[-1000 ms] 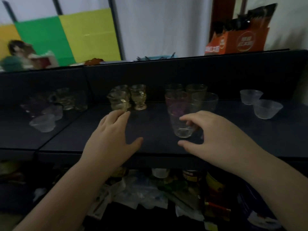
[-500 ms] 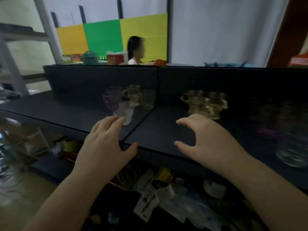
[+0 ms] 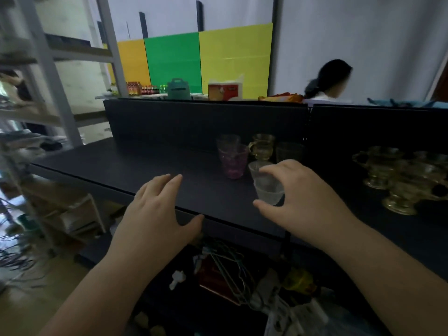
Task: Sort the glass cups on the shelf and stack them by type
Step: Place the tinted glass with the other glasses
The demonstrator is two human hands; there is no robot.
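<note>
My right hand hovers over the dark shelf with its fingers spread and loosely curved. Thumb and forefinger bracket the small frosted cups, which sit one inside another near the front edge. I cannot tell whether my fingers touch the glass, and I grip nothing. My left hand hangs open over the front edge of the shelf, fingers relaxed and thumb pointing right, well apart from any cup.

Just behind the frosted cups stands a pink cup, upright, with a clear cup behind it. To the right of these are a yellow handled cup and a darker glass near the back wall.

Further right, on the next section of shelf, a cluster of yellow handled cups stands together, some stacked.

Below the shelf lies a jumble of packets and wire hangers. Beyond the back wall, another person sits before green and yellow panels.
</note>
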